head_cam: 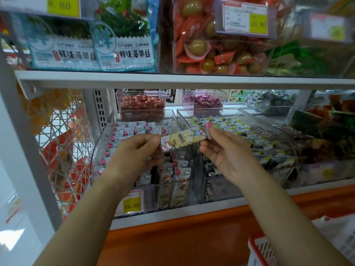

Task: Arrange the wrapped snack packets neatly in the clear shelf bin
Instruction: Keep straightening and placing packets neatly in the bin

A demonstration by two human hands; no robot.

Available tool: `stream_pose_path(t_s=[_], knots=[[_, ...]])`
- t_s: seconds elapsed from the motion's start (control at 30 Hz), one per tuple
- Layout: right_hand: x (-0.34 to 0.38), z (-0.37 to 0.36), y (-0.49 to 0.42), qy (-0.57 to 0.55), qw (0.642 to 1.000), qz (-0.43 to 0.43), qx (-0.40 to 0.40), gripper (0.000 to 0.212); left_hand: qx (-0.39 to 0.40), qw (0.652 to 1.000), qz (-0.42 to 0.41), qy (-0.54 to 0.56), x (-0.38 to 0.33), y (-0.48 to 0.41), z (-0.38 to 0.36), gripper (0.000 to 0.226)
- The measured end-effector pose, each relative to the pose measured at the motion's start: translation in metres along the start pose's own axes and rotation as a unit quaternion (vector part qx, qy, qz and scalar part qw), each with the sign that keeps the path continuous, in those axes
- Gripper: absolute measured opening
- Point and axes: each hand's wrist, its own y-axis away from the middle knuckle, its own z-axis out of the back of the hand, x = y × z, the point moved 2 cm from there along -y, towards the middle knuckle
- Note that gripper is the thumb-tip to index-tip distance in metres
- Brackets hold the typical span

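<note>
Nearest, at lower right, is the corner of a red plastic basket (262, 252). Beyond it runs the orange shelf fascia (172, 233).

On the front of the shelf, a price tag (131, 205) reads "18.80" on a yellow field. Its smaller print is not legible.

Both hands are raised over the shelf.
- The left hand (132, 152) pinches the left end of one wrapped snack packet (182, 140) between thumb and fingers.
- The right hand (228, 150) pinches the opposite end with its fingertips.

The packet is held lengthwise, tilted up to the right, above the front right part of the clear shelf bin (103, 139). Holding both ends probably keeps it straight so it can be lined up with the rows below. It carries a cartoon figure, and its lettering cannot be read.

In the bin, matching packets (126, 129) lie in rows with pink balloon and cloud prints to one side. At the front, several packets stand on end. The task appears to be in progress, with this packet not yet placed.

Just to the right, a second clear bin (240, 112) holds packets with yellow and black markings. Behind are a tub of red-wrapped sweets (141, 104) and a tub of purple-wrapped ones (205, 101).

On the white upper shelf (172, 79), the seaweed bags (124, 54) read "鲜味海带丝". A tag (258, 24) on the bin of orange-wrapped snacks reads "10.80".
</note>
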Motion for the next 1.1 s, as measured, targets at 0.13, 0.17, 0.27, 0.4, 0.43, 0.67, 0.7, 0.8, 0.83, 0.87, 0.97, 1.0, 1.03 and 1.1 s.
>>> stream_pose_path(t_s=[0.13,0.17,0.27,0.4,0.43,0.67,0.7,0.8,0.83,0.87,0.97,1.0,1.03,1.1], knots=[[0.001,0.004,-0.002,-0.059,0.997,-0.039,0.02,0.02,-0.015,1.0,-0.003,0.013,0.0,0.0,0.0,0.02],[0.001,0.004,-0.003,-0.072,0.996,-0.044,0.027,0.02,-0.016,1.0,-0.004,0.018,0.0,0.001,-0.001,0.022],[0.001,0.006,-0.004,-0.097,0.993,-0.054,0.045,0.016,-0.011,0.999,-0.008,0.042,-0.001,0.002,-0.001,0.018],[-0.001,0.008,-0.006,-0.105,0.991,-0.059,0.049,0.01,0.0,0.994,-0.011,0.11,-0.005,0.002,-0.002,0.01],[-0.001,0.009,-0.006,-0.106,0.992,-0.058,0.045,0.011,0.001,0.992,-0.013,0.123,-0.006,0.002,-0.002,0.015],[0.0,0.01,-0.006,-0.042,0.999,0.005,0.015,0.015,-0.001,0.989,-0.011,0.146,-0.007,0.004,-0.004,0.019],[0.0,0.011,-0.006,-0.018,0.999,0.024,0.012,0.016,0.001,0.988,-0.001,0.156,-0.008,0.004,-0.004,0.018],[-0.001,0.01,-0.004,0.052,0.996,0.078,0.008,0.017,0.026,0.983,0.038,0.177,-0.009,0.004,-0.006,0.025],[-0.001,0.009,-0.004,0.072,0.993,0.09,0.006,0.017,0.034,0.984,0.044,0.172,-0.009,0.004,-0.006,0.024],[-0.001,0.008,-0.004,0.091,0.991,0.099,0.007,0.017,0.043,0.986,0.039,0.155,-0.009,0.005,-0.007,0.019],[-0.001,0.003,-0.002,0.111,0.988,0.108,0.018,0.022,0.063,0.991,0.007,0.115,-0.008,0.007,-0.009,0.01],[-0.001,0.003,-0.001,0.107,0.988,0.108,0.023,0.022,0.063,0.992,0.0,0.109,-0.008,0.007,-0.01,0.011],[0.0,0.002,-0.001,0.115,0.986,0.114,0.03,0.02,0.06,0.993,-0.006,0.1,-0.009,0.007,-0.009,0.015],[0.001,0.001,0.001,0.193,0.969,0.148,0.044,0.01,0.049,0.997,-0.014,0.059,-0.01,0.007,-0.008,0.027]])
